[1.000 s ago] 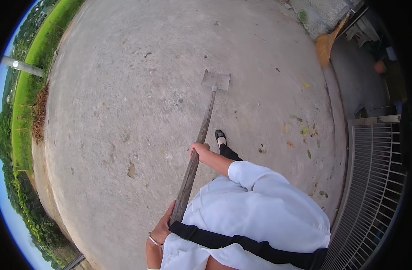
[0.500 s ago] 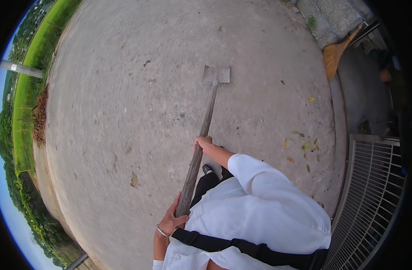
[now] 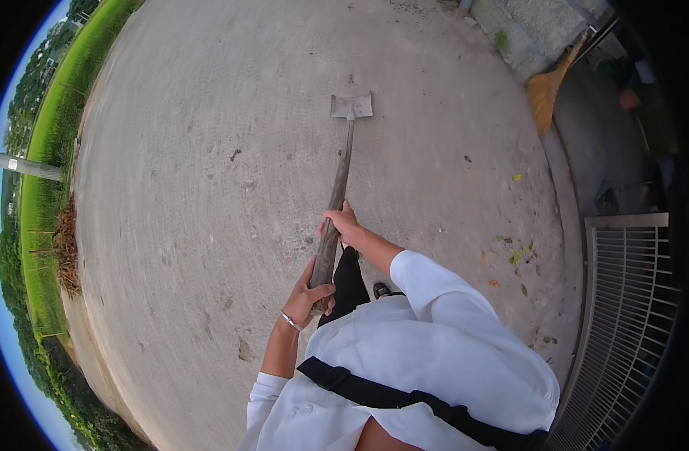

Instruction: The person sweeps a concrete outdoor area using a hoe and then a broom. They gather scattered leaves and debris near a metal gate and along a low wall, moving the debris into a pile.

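Hands grip long weathered wooden handle [image 3: 335, 203] of flat grey metal hoe [image 3: 351, 106], blade on concrete yard [image 3: 194, 188].
Left hand [image 3: 311, 296] wraps the butt, right hand [image 3: 343, 223] sits higher; likely stiff, head-heavy, rough-grained, best held with 2 hands spaced apart.

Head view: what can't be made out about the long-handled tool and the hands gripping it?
- Long-handled tool: handle's near end hidden inside the left hand.
- Blade: too small to tell whether it touches the concrete.
- Right hand: fingers wrap behind the handle, unseen.
- Feet: mostly covered by the white shirt.
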Available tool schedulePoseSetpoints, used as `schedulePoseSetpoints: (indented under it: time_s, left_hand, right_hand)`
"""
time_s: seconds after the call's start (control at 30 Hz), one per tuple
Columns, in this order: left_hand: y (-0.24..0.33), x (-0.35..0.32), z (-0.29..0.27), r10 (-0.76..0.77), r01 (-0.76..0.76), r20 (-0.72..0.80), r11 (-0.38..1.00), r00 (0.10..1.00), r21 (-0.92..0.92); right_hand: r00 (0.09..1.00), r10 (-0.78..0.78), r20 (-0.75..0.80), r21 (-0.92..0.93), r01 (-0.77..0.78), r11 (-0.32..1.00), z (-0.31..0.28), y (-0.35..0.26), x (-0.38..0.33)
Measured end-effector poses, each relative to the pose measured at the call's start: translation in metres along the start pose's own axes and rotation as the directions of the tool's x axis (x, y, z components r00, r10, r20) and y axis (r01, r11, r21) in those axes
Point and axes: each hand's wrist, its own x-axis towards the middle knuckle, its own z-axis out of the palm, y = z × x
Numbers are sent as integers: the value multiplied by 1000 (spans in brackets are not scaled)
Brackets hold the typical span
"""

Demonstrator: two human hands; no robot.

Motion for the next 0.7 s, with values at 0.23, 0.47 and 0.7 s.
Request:
schedulePoseSetpoints:
  time_s: [0.23, 0.47, 0.7]
  left_hand:
    - [114, 92, -5, -19, 19, 21, 999, 1000, 38]
    - [166, 71, -14, -108, 103, 48, 990, 993, 96]
    - [202, 136, -16, -59, 55, 54, 996, 997, 66]
  right_hand:
    - [996, -6, -88, 4, 6, 1000, 42, -91, 109]
    - [985, 7, -170, -16, -10, 1000, 87, -98, 98]
    - [987, -7, -162, -7, 6, 1000, 92, -140, 165]
